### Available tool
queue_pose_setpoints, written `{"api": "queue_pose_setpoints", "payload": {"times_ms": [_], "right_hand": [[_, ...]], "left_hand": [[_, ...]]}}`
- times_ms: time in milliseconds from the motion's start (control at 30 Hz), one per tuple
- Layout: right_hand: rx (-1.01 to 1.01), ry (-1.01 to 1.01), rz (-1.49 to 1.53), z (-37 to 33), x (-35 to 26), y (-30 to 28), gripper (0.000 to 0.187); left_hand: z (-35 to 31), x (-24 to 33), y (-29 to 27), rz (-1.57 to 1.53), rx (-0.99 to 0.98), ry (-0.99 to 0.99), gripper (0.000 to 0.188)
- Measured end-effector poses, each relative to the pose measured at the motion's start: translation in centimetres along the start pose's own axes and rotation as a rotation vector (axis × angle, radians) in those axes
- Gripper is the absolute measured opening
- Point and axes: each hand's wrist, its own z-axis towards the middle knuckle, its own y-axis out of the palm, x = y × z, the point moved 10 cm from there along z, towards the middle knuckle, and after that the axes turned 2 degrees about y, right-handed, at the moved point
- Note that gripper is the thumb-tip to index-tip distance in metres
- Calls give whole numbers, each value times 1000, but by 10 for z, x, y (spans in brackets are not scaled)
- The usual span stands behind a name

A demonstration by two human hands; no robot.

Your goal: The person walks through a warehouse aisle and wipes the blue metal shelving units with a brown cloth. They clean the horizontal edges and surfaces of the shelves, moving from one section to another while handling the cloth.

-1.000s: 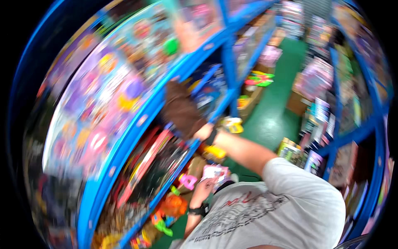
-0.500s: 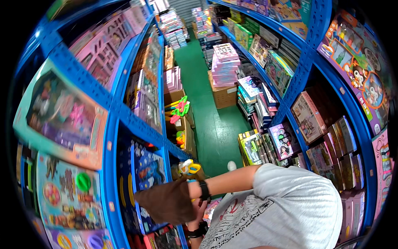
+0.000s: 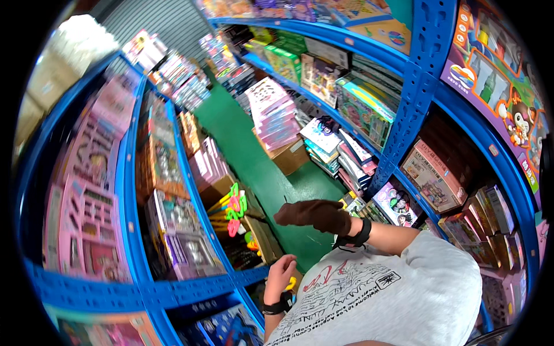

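Observation:
My right hand (image 3: 314,216) reaches leftward above the aisle, covered by a dark brown cloth glove (image 3: 306,214) up to a black wristband (image 3: 356,232). Inside the glove the fingers look stretched out together, and nothing is held. Bare and lower down, my left hand (image 3: 281,273) is by the left shelf's edge, with loosely curled fingers and nothing visible in them. A black band (image 3: 279,303) circles that wrist too. The two hands are apart.
Blue metal shelves (image 3: 412,109) packed with boxed toys line both sides. A stack of pink boxes (image 3: 274,118) rests on a carton (image 3: 291,155) in the green-floored aisle (image 3: 231,135). Colourful plastic toys (image 3: 234,202) stick out of a carton on the left. A corrugated wall (image 3: 158,23) stands behind.
My view has turned left and tilted up the aisle. My right hand, in the brown glove, has moved right, away from the left shelf. My left hand has parted from it.

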Motion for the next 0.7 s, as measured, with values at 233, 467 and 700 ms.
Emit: {"api": "queue_pose_setpoints", "payload": {"times_ms": [233, 467, 700], "right_hand": [[83, -13, 331, 27, -27, -158, 17], [575, -210, 128, -25, -13, -259, 11], [983, -316, -253, -17, -111, -275, 25]], "left_hand": [[192, 106, -10, 61, -224, 215, 18], [344, 178, 31, 21, -547, 359, 18], [449, 261, 98, 154, -933, 678, 16]]}}
